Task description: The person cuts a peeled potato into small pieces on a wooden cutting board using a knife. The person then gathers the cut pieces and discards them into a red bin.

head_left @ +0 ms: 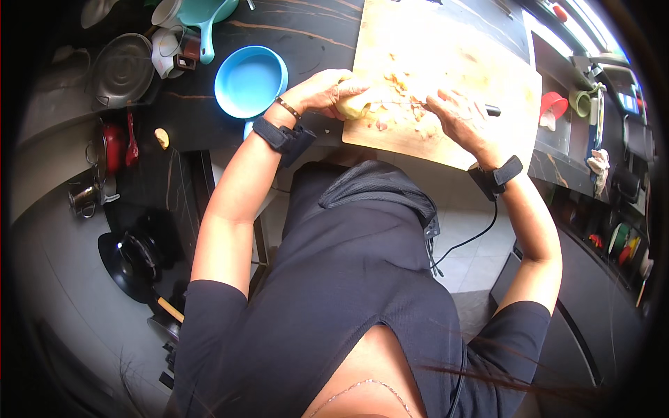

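In my left hand is a pale yellow peeled potato or similar vegetable, held over the near left part of a wooden cutting board. My right hand grips a knife whose black handle end sticks out past the palm. The thin blade points left, and its tip reaches the vegetable; whether it cuts in is hard to tell. Brownish peelings lie scattered on the board below and beyond the blade. Glare washes out much of the board's far side.
Left of the board stands a blue handled pan or bowl. A small yellow piece lies near the counter's edge. Beyond are a teal handled dipper, cups and a round metal lid. A red basket is at right.
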{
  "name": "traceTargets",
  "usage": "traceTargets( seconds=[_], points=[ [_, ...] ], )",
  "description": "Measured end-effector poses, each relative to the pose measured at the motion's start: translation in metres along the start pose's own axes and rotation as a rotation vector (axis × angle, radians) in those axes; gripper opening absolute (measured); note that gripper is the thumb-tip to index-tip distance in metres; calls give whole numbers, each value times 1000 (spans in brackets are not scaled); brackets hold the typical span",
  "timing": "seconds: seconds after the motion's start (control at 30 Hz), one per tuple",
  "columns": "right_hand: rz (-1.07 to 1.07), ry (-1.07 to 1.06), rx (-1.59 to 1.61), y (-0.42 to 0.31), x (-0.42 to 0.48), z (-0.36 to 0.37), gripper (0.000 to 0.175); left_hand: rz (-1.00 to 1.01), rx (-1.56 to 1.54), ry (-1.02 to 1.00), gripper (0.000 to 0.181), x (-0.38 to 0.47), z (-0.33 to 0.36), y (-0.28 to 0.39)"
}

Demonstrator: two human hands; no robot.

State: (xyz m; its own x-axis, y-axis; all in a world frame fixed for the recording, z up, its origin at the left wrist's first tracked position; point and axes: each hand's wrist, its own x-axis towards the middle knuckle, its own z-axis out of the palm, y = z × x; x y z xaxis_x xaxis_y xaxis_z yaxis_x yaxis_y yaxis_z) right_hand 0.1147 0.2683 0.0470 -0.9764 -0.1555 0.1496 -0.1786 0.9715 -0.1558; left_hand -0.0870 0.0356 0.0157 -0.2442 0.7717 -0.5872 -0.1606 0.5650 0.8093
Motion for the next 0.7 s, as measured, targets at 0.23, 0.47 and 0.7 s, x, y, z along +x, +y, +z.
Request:
traceTargets(
  seconds=[0.23, 0.47, 0.7],
  points=[
    [-25, -31, 57, 7, 8, -7, 12, -42, 6, -32, 52, 5, -4, -2],
    [-62, -13, 65, 6, 9, -3, 10, -49, 15, -30, 52, 6, -4, -4],
    [-43, -74, 65, 9, 13, -6, 10, -31, 30, -26, 59, 6, -6, -6]
  ],
)
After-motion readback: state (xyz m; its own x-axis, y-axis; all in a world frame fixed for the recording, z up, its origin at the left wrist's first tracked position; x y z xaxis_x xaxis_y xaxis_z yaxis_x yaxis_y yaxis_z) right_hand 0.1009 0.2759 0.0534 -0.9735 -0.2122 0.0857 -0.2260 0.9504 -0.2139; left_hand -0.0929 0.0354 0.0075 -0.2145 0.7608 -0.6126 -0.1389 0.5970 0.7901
